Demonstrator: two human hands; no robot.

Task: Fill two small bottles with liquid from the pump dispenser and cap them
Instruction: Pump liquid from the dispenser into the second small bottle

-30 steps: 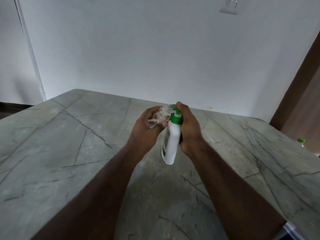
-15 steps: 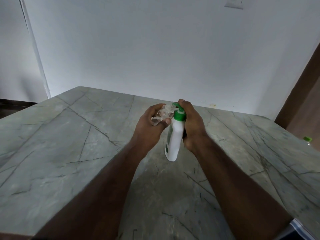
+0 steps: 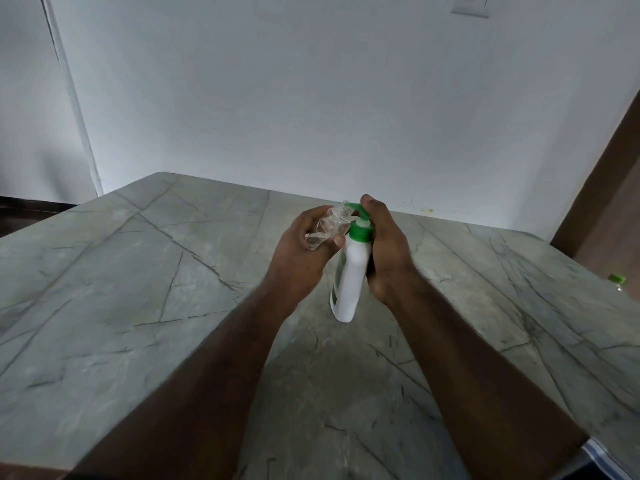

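Note:
A white pump dispenser point(image 3: 349, 271) with a green collar and pump head is held tilted above the grey stone table point(image 3: 138, 289). My right hand point(image 3: 384, 247) grips its body, with a finger on top of the green pump head. My left hand point(image 3: 304, 251) holds a small clear bottle point(image 3: 327, 226) tilted, its open threaded neck right at the pump's spout. No cap shows on the small bottle.
A green-capped object point(image 3: 616, 281) peeks in at the table's far right edge. A white wall stands behind the table, and a brown door frame point(image 3: 602, 188) rises at the right. A bit of cloth point(image 3: 602, 459) shows at the bottom right corner.
Both hands keep their grip on the bottle and dispenser. The pump head looks slightly raised above the green collar now. The view has shifted a little.

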